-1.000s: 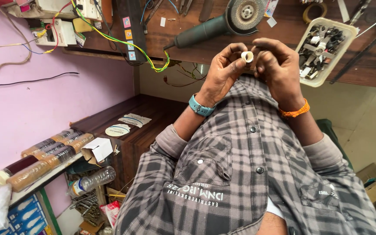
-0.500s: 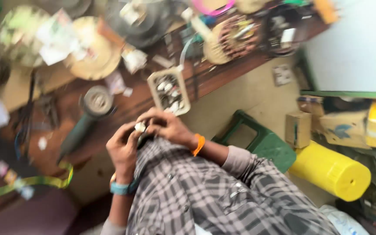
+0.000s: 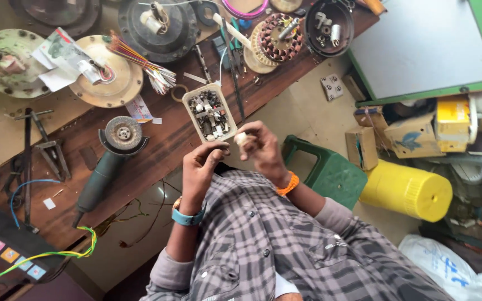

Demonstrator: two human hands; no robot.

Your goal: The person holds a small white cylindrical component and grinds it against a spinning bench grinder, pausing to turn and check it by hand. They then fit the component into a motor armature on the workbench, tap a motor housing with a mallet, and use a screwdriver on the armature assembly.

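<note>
Wooden bench (image 3: 157,150) clutter is now seen from above, the view having swung since a second ago. The small white part (image 3: 241,137) is kept pinched in the right hand (image 3: 263,150) (fingertips closed), while the left hand (image 3: 201,167), curled, holds nothing, beside the parts tray (image 3: 187,106).

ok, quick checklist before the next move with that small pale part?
1. Right hand pinches the small pale part in its fingers: ok.
2. Left hand free, beside the parts tray: ok.
3. Parts tray fully on the workbench: not ok, one corner looks past the edge.
4. Angle grinder lying apart from both hands: ok.
5. Part's condition: cannot tell, too small.
</note>
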